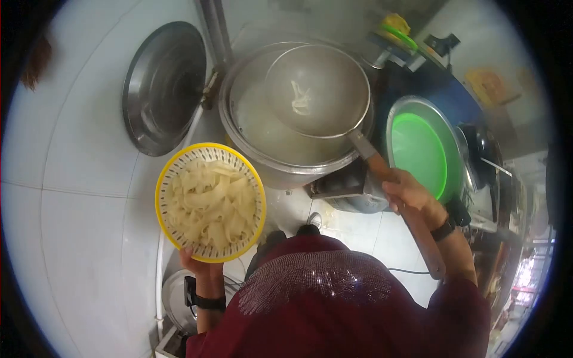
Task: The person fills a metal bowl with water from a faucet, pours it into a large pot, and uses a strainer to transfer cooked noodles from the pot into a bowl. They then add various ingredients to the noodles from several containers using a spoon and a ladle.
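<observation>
My left hand (197, 261) grips the lower rim of a round bowl (260, 224) with a yellow edge and dark dashes inside. Wide pale noodles (212, 200) fill the bowl, which tilts toward the camera. My right hand (413, 196) is wrapped round the wooden handle of a large strainer (325, 89). A small piece of noodle (300, 100) lies in the strainer's mesh. Under the strainer stands a big metal pot (239, 140) with cloudy liquid in it; part of its mouth is hidden by the strainer.
A metal lid (164, 89) leans against the tiled wall at left. Right of the pot sits a metal basin (399, 110) with a bright green vessel (418, 152) inside. Another round metal lid (179, 298) lies low at left, beside a white pipe (160, 280).
</observation>
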Motion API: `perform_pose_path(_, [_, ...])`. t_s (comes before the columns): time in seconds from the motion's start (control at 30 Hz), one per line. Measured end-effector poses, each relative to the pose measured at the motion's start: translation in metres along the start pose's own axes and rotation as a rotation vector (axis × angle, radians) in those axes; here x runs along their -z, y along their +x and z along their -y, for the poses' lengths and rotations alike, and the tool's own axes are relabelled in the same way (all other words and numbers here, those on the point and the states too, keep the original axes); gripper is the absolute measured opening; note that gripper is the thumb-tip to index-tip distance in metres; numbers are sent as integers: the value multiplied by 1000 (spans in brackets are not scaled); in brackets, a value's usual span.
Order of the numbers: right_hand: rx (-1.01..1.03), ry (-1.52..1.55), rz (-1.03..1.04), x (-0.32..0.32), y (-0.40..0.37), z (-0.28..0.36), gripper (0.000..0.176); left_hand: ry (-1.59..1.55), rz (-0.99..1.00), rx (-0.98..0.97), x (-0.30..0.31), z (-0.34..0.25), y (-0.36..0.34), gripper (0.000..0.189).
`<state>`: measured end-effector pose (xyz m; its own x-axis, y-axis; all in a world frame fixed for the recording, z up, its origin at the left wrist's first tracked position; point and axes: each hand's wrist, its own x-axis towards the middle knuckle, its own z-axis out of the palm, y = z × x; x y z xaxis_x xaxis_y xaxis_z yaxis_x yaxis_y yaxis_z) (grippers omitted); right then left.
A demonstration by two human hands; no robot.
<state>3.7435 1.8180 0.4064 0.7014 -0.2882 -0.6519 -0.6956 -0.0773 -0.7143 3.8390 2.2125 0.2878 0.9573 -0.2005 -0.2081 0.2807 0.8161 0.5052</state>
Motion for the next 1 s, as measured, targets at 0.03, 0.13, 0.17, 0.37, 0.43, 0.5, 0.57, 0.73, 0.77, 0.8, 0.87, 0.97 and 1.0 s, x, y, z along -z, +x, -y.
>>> perform_pose_path(0.03, [-49, 96, 14, -9, -11, -15, 19, -6, 31, 26, 2, -1, 1, 68])
perform_pose_path(0.13, [-43, 45, -9, -40, -23, -41, 18, -8, 76, 89, 14, -5, 11, 67])
perform_pose_path(0.17, [-54, 11, -49, -48, -27, -37, 30, -8, 73, 107, 18, -6, 11, 66])
perform_pose_path(0.37, [-47, 136, -9, -81, -43, -37, 18, -40, 96, 193, 25, -29, 32, 68])
perform_pose_path(0.43, [-61, 99, -12, -80, -47, -38, 19, 5, 89, 179, 19, -31, 27, 68])
perform_pose_path(0.5, [-20, 69, -50, -83, -58, -26, 19, 49, 75, 162, 17, -34, 30, 67])
perform_pose_path(0.57, [84, -10, -133, -89, -68, -18, 23, 63, 182, 200, 14, -36, 36, 66])
perform_pose_path(0.73, [295, -470, -605, -76, -133, -30, 36, -86, 189, 275, -15, 10, 37, 61])
perform_pose_path(0.77, [311, -480, -607, -68, -144, -38, 36, -113, 237, 314, -31, 24, 34, 60])
perform_pose_path(0.8, [318, -572, -674, -57, -156, -48, 36, -141, 294, 360, -46, 40, 33, 59])
perform_pose_path(0.87, [324, -664, -766, -34, -176, -68, 36, -169, 319, 390, -72, 75, 29, 60])
perform_pose_path(0.97, [571, -915, -932, -94, -192, -78, 38, -259, 360, 460, -49, 59, 27, 60])
perform_pose_path(1.0, [562, -921, -954, -100, -197, -81, 38, -293, 367, 490, -52, 60, 25, 60])
